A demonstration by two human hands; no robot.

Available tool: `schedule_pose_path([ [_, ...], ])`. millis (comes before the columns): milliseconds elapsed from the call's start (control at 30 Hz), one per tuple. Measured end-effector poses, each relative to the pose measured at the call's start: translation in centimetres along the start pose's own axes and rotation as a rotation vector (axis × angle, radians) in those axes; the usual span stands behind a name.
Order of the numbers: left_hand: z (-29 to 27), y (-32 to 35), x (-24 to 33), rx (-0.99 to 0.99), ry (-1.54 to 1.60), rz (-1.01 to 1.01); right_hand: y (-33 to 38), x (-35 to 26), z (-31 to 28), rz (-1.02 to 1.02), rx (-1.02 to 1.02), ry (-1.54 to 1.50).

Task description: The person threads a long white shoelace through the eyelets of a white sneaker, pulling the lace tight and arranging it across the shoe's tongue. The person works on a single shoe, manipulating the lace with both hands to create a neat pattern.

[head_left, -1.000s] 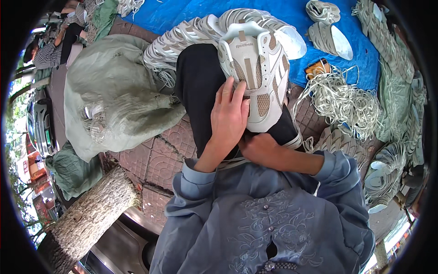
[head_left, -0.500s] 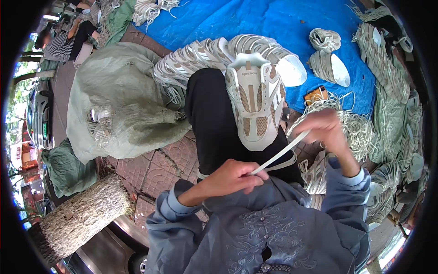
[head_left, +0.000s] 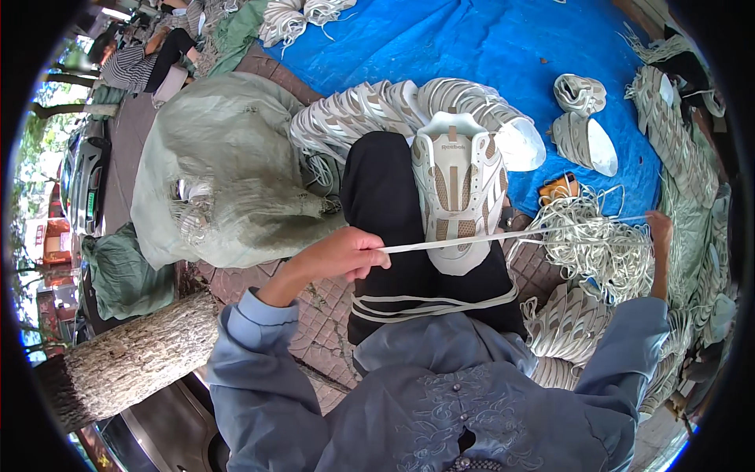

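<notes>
A white shoelace [head_left: 464, 241] is stretched taut between my two hands, passing above the toe of a shoe upper. My left hand [head_left: 346, 253], closed in a pinch, grips one end over my left thigh. Far out to the right, my right hand [head_left: 660, 226] pinches the other part of the lace, where two strands run close together. The white and beige shoe upper [head_left: 454, 189] lies on my right thigh with its toe toward me; no lace shows in its eyelets. More pale laces [head_left: 432, 307] lie across my lap.
A heap of tangled laces [head_left: 594, 244] lies at the right, beside an orange-yellow object [head_left: 558, 189]. Rows of nested uppers [head_left: 358, 110] curve beyond my knees. Two uppers sit on the blue tarp [head_left: 472, 47]. At left are a big pale sack [head_left: 220, 165], a tree trunk [head_left: 141, 354] and a seated person [head_left: 145, 63].
My hands have moved wide apart, the left one leftward and up, the right one far to the right. The lace between them is now much longer and crosses over the shoe's toe.
</notes>
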State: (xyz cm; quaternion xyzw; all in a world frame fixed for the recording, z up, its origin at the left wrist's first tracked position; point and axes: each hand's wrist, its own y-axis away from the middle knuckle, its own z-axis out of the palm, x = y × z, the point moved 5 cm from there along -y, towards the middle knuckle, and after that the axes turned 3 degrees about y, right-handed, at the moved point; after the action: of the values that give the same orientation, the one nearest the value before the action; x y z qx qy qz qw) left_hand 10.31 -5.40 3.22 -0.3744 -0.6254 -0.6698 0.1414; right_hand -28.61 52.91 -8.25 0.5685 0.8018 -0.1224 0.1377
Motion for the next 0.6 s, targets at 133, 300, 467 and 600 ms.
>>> schedule_pose_path([
  [133, -1.3, 0.4, 0.3, 0.02, 0.14, 0.016, 1.5, 5.4, -1.8, 0.159, -0.11, 0.351],
  [300, 0.9, -3.6, 4.4, -0.115, 0.612, 0.244, 1.5, -12.3, 0.0, -0.336, -0.146, 0.435],
  [467, 5.5, -8.0, 8.0, -0.304, 0.915, 0.306, 6.9, -40.0, -0.3, -0.932, -0.061, -0.311],
  [600, 7.4, -8.9, 7.6, -0.306, 1.219, 0.353, 10.3, -49.0, -1.1, -1.259, 0.154, -0.409],
])
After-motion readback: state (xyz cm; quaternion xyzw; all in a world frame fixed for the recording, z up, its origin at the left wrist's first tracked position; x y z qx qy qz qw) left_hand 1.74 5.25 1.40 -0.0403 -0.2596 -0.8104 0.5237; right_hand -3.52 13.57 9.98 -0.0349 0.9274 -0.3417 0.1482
